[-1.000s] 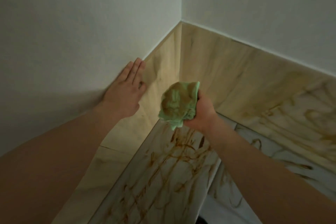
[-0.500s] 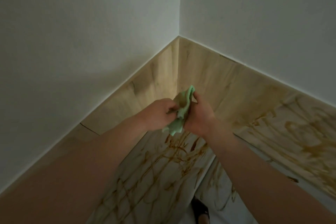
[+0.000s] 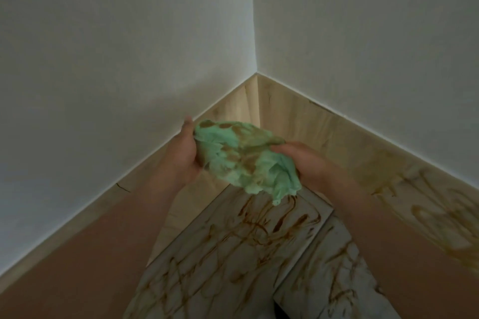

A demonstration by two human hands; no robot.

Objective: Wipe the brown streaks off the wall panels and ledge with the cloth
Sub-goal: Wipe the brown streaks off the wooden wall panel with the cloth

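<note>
Ledge [image 3: 228, 261] and right wall panel [image 3: 427, 204] remain streaked brown; soiled cloth [image 3: 243, 160], a second ago bunched in the right hand [image 3: 311, 163], now opened above the ledge with the left hand [image 3: 181, 155] added, fingers of both curled on its edges, likely seeking a clean face.

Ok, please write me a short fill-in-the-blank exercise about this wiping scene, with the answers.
The left hand and right hand grip the cloth, which is ____ where unstained.
Brown streaks mark the ledge and the ____ wall panel.
Above the panels, the walls are plain ____.
Missing words: green; right; white.
</note>
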